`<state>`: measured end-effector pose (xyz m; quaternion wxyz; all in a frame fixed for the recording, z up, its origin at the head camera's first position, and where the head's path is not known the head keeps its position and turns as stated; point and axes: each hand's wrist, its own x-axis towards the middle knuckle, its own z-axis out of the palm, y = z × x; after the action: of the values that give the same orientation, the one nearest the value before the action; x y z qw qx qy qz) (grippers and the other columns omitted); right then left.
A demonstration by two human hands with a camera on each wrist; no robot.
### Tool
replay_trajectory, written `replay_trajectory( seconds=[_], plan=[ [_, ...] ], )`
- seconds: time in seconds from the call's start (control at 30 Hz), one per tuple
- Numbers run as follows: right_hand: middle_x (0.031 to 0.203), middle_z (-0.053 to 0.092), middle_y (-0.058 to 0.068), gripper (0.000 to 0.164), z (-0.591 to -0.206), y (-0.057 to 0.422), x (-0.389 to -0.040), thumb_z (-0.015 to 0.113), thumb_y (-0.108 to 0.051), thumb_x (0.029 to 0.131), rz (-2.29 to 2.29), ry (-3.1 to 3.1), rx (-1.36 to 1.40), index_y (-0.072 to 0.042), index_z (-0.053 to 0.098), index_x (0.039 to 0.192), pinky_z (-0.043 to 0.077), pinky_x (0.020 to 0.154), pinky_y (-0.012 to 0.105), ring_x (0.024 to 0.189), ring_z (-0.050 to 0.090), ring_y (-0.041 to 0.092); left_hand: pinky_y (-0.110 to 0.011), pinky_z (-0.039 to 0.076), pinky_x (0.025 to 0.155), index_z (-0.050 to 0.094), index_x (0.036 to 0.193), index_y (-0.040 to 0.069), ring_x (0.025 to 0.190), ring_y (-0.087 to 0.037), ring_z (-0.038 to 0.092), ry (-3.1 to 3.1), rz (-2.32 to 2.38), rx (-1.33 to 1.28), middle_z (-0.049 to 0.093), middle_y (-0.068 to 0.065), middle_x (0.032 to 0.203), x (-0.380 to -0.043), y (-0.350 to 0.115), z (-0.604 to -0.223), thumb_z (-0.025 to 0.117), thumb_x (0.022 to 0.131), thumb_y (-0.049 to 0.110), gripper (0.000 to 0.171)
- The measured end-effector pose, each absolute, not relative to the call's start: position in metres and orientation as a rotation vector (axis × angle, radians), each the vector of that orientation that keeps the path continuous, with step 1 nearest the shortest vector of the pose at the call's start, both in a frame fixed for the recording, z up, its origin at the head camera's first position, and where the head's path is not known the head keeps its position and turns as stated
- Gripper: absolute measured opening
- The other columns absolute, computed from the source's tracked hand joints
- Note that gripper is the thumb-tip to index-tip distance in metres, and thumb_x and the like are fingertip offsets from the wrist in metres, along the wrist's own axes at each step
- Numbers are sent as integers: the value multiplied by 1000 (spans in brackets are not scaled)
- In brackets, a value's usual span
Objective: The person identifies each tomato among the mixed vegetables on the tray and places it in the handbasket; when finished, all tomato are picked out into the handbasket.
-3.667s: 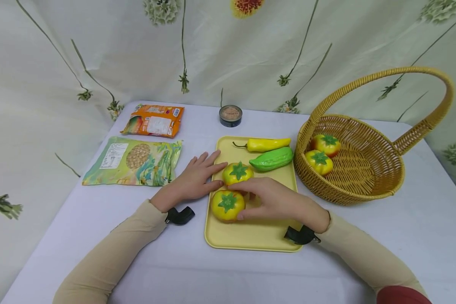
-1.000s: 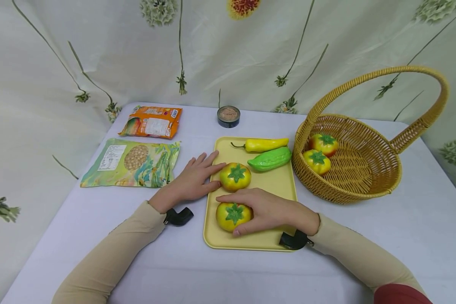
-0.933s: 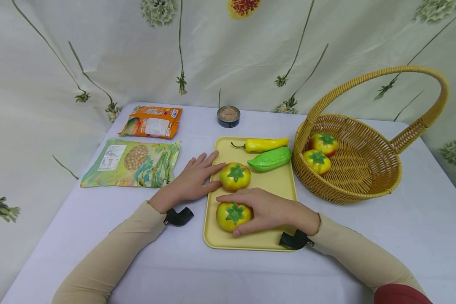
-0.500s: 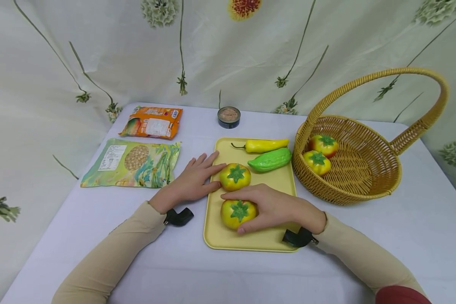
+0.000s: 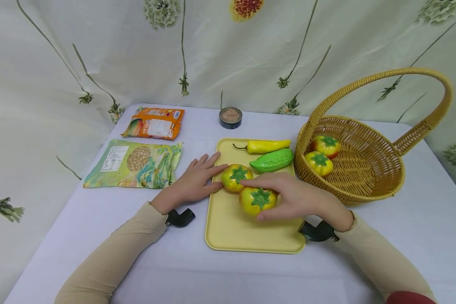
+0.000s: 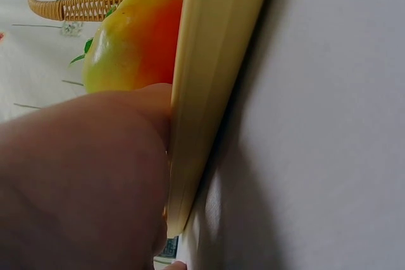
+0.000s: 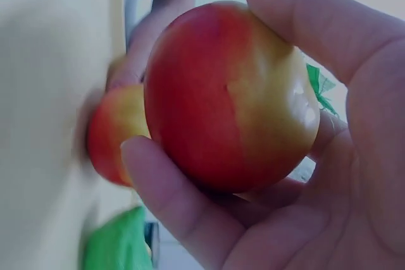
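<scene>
My right hand (image 5: 294,198) grips a yellow-and-red tomato (image 5: 257,201) with a green star-shaped calyx. In the right wrist view this tomato (image 7: 228,96) is held between thumb and fingers, apart from the yellow tray (image 5: 228,238). My left hand (image 5: 193,181) rests with spread, straight fingers at the tray's left rim. Beside its thumb, a second tomato (image 5: 235,177) sits on the tray; the left wrist view shows this tomato (image 6: 136,42) just past the thumb. A yellow pepper (image 5: 267,146) and a green bitter-gourd-like vegetable (image 5: 272,160) lie at the tray's far end.
A wicker basket (image 5: 353,194) with a tall handle stands right of the tray, holding two tomatoes (image 5: 322,162). On the left lie a green bag (image 5: 137,164) and an orange packet (image 5: 156,122). A small round tin (image 5: 230,117) stands behind the tray.
My right hand has gripped the nearer tomato, lifted it off the tray and carried it right and away from me. The left hand has stayed in place.
</scene>
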<state>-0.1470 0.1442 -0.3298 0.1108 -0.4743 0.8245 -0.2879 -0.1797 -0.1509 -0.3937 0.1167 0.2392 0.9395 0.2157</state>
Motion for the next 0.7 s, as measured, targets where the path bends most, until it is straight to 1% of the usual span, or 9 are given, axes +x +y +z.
replay_trajectory(
  seconds=[0.17,0.27,0.33,0.43,0.53,0.6,0.7],
  plan=[
    [146,62,5,72,-321,165,-146,84,-30,81,-838,2520,-1384,-13,58,146,51,108,47,133,60,23,-69,6,125,46,155,19,159,-46,7,2753,633,704,13,-12,173,-180,-151,-395,56,102,39,58],
    [145,62,4,72,-317,181,-144,86,-27,81,-846,2573,-1321,-14,58,145,52,107,44,131,60,21,-70,6,124,46,155,19,158,-47,7,2756,631,705,14,-12,173,-180,-150,-394,56,102,39,58],
    [142,64,2,71,-314,192,-142,86,-26,81,-853,2608,-1275,-15,58,145,54,104,39,127,61,17,-70,7,124,46,155,19,158,-47,8,2756,631,706,15,-12,173,-180,-150,-394,56,101,40,58],
    [136,67,-1,72,-310,210,-139,87,-24,80,-849,2685,-1233,-16,57,145,53,100,27,119,61,10,-70,7,124,46,155,19,158,-47,8,2756,633,708,15,-12,173,-180,-150,-393,56,102,40,58],
    [133,68,1,76,-307,227,-136,90,-20,77,-872,2755,-1211,-15,58,145,50,95,14,112,61,3,-70,7,124,46,155,19,158,-47,8,2756,629,710,14,-12,173,-180,-149,-393,55,102,40,58],
    [131,69,3,78,-305,238,-134,92,-17,74,-890,2801,-1175,-14,58,144,49,90,10,106,60,-1,-70,7,124,46,155,19,158,-47,8,2755,627,708,14,-12,173,-180,-149,-393,55,102,40,58],
    [129,69,8,79,-303,253,-132,92,-11,72,-958,2829,-1064,-13,59,143,51,81,10,98,58,-3,-70,7,124,46,155,19,158,-47,8,2753,627,705,14,-12,173,-180,-150,-394,55,102,40,58]
  ],
)
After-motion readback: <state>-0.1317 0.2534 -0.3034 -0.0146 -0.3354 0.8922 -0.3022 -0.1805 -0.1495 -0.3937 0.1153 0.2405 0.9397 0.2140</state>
